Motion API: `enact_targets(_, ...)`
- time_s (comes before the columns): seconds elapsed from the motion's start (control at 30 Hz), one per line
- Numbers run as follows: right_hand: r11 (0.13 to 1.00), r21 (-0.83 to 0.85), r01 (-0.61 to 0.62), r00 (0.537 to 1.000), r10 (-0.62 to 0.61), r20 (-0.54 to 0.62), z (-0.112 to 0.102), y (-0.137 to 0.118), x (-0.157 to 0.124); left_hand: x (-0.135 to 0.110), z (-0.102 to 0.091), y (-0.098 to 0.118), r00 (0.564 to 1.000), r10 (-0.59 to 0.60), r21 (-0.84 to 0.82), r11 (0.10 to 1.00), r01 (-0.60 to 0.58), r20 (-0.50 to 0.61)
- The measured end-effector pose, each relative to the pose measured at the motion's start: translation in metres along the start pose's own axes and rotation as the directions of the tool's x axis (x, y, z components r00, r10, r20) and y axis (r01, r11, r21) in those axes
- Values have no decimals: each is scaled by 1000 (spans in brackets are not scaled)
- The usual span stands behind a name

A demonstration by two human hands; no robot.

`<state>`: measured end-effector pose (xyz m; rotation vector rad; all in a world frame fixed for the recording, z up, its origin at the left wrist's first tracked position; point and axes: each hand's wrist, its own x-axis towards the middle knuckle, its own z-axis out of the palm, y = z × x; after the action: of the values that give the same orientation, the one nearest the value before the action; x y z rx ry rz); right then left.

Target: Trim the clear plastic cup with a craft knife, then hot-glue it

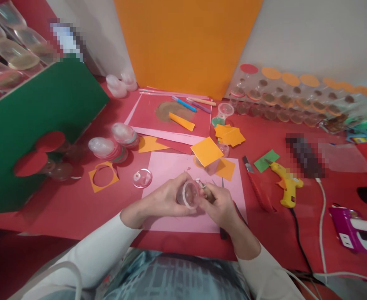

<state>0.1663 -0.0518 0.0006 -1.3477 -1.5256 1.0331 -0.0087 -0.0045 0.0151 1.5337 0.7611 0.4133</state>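
A small clear plastic cup (190,195) is tilted with its round rim facing me, and my left hand (167,196) is wrapped around its side. Against the rim's right edge, my right hand (218,204) is closed on a short brownish tool (207,192) whose kind I cannot make out. Both hands hover over a pink paper sheet (171,223). A clear domed lid (142,178) lies left of the sheet. Just beyond my hands, an orange paper square (207,151) rests on top of a cup. Dark scissors, partly hidden, lie beneath my right hand.
To the right are a red-handled cutter (258,189) and a yellow glue gun (285,183) with a trailing cord. Stacked clear cups (108,148) stand left, near a green board (39,133). Rows of finished-looking cup pieces (283,98) line the back right.
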Motion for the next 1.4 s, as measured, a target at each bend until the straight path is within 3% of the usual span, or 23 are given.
enact_targets(0.13, 982, -148, 118, 992, -122, -18, 1, 1, 0, 0, 2, 1, 1000, -11, 25, 1000, 11, 10)
enact_targets(0.3, 990, -83, 112, 994, -110, 22, -1, -1, -2, 0, 0, -3, 995, -12, -137, 990, 26, 104)
enact_targets(0.47, 983, 166, -76, 987, 51, 153, -1, -2, -5, -1, -3, -12, 976, 67, -322, 947, 3, 206)
enact_targets(0.6, 904, 313, -293, 931, 195, 308, -3, -3, -6, -2, -2, -14, 964, 97, -417, 909, 16, 248)
enact_targets(0.73, 853, 345, -392, 897, 270, 350, -2, -1, -5, -2, -3, -13, 965, 109, -420, 907, 2, 239)
enact_targets(0.83, 898, 304, -319, 935, 245, 256, -2, 2, -4, -1, -4, -12, 975, 89, -364, 931, -8, 205)
enact_targets(0.9, 955, 228, -190, 977, 160, 142, -1, 2, -2, -1, -4, -10, 983, 53, -289, 957, 1, 178)
enact_targets(1.0, 999, 39, -29, 999, 27, 45, -1, 0, 0, -2, -4, -7, 990, -21, -149, 988, 42, 141)
enact_targets(1.1, 995, -97, 28, 999, -24, 43, 1, 0, 0, -1, -2, -4, 993, -64, -23, 997, 67, 102)
enact_targets(1.23, 985, -159, 70, 996, -62, 60, 2, 4, -2, -1, -1, -1, 994, -75, 72, 995, 69, 77)
enact_targets(1.4, 985, -161, 56, 996, -44, 72, 1, 6, -2, 0, -1, -1, 994, -51, 15, 999, 50, 98)
